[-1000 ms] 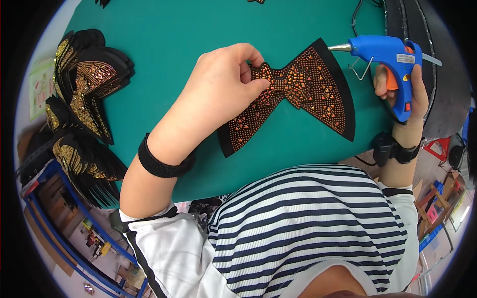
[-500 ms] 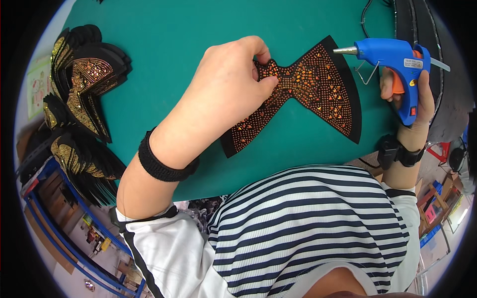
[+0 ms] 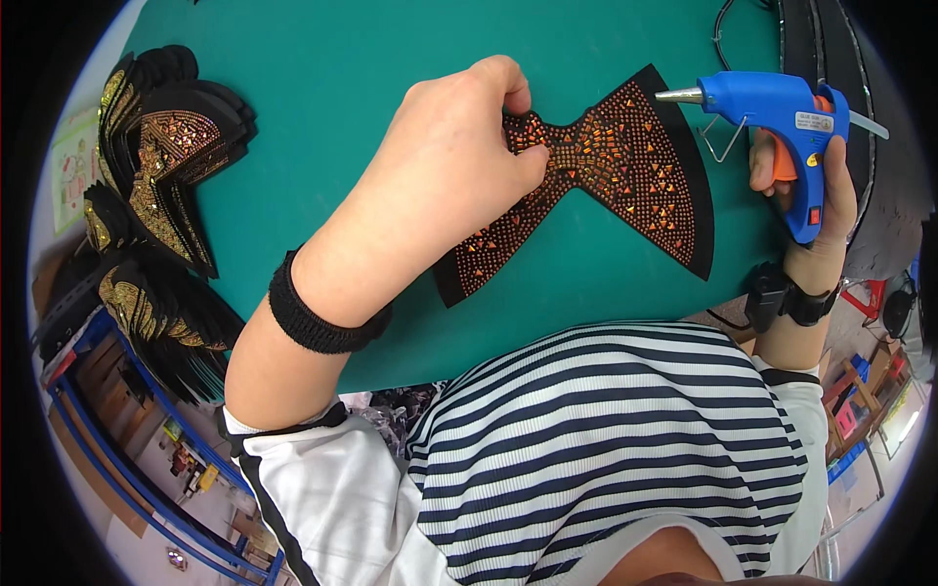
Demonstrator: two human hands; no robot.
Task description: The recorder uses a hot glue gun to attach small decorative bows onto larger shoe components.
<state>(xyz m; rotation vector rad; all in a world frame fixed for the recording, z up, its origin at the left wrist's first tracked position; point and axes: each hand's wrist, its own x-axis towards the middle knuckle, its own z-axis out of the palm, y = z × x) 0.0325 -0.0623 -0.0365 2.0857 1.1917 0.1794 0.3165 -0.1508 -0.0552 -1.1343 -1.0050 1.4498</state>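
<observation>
A black bow-shaped piece [image 3: 650, 181] covered in copper and orange rhinestones lies on the green table top. My left hand [image 3: 469, 146] bends over its left wing close to the narrow middle, thumb and index finger closed on the piece; the other fingertips are hidden behind the hand. In my right hand [image 3: 835, 195] is a blue glue gun [image 3: 762, 98] with an orange trigger. Its metal nozzle points left, just off the bow's upper right corner and apart from it. A wire stand hangs below the barrel, and a glue stick sticks out at the back.
Stacks of similar black pieces with gold and copper stones [image 3: 181, 146] lie along the left edge of the green table [image 3: 322, 59]. A black cable [image 3: 718, 34] runs at the top right, near dark strips [image 3: 821, 39]. Blue shelving [image 3: 156, 430] stands lower left.
The bow-shaped piece, my left hand and the glue gun have shifted very slightly upward in the picture. Both hands keep their hold.
</observation>
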